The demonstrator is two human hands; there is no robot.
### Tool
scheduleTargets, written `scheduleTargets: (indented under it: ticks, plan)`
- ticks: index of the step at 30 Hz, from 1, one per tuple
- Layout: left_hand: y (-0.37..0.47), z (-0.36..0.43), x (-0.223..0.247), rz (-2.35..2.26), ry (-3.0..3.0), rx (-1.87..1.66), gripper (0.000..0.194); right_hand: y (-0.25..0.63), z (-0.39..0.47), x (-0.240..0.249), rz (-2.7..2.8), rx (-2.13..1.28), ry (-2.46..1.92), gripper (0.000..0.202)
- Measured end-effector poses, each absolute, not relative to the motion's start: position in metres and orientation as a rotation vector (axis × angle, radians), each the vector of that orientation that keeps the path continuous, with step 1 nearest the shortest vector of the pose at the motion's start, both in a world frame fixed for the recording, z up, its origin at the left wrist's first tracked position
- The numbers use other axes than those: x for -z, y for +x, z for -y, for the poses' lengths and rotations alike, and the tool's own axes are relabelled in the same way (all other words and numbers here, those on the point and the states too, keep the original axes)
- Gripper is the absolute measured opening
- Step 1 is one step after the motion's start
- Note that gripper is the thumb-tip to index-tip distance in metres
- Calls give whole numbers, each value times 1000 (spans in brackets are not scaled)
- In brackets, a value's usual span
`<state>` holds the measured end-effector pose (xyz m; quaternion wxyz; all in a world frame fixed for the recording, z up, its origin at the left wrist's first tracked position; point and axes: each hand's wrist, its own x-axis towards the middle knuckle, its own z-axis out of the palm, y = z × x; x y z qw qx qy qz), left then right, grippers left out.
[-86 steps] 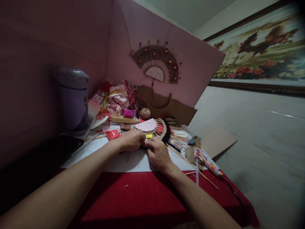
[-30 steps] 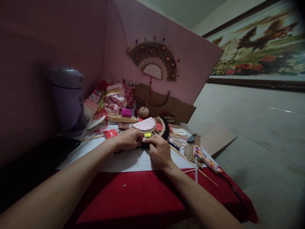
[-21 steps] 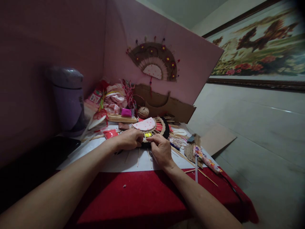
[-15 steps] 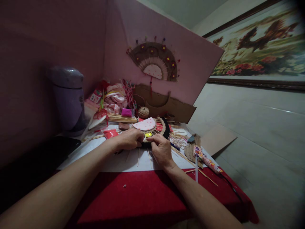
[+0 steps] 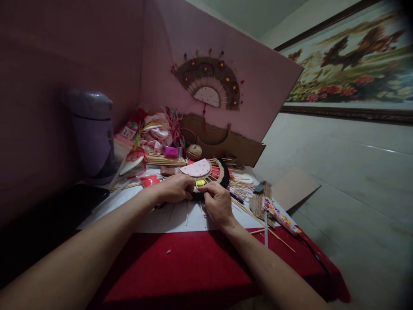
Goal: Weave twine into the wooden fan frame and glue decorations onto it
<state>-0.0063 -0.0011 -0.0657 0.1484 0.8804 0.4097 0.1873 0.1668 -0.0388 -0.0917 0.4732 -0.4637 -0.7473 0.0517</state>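
Observation:
A half-round fan piece [image 5: 195, 168] with a dotted pink-white centre, thin sticks and a black outer band [image 5: 225, 173] lies on the white sheet. My left hand [image 5: 179, 188] is closed on its near left part, fingers bent down. From the right, my right hand [image 5: 218, 202] pinches the band's near edge with thumb and forefinger. Between the two hands shows something yellow [image 5: 200, 182]. Stick ends poke out toward me below the band. The fingertips of my left hand are partly hidden.
Behind lie bundled sticks [image 5: 164, 160], a twine ball [image 5: 194, 152] and pink cloth [image 5: 157, 133]. A lilac container [image 5: 93, 137] stands left. Right are torn cardboard [image 5: 260, 202] and a flower-patterned glue gun [image 5: 282, 217]. A finished fan [image 5: 208, 82] hangs on the pink board.

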Motion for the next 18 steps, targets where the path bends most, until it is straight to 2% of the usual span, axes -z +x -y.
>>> scheduleTargets:
  ticks: [4,9,18]
  plan:
    - [-8,0,64,-1171,2500,-596,7,167,39,92,1837,-122,-1136,31]
    - [-7,0,61,-1189,2521,-687,23,168,39,92,1842,-130,-1130,32]
    - [-8,-2,62,-1274,2431,-1004,22,167,40,93,1844,-120,-1097,33]
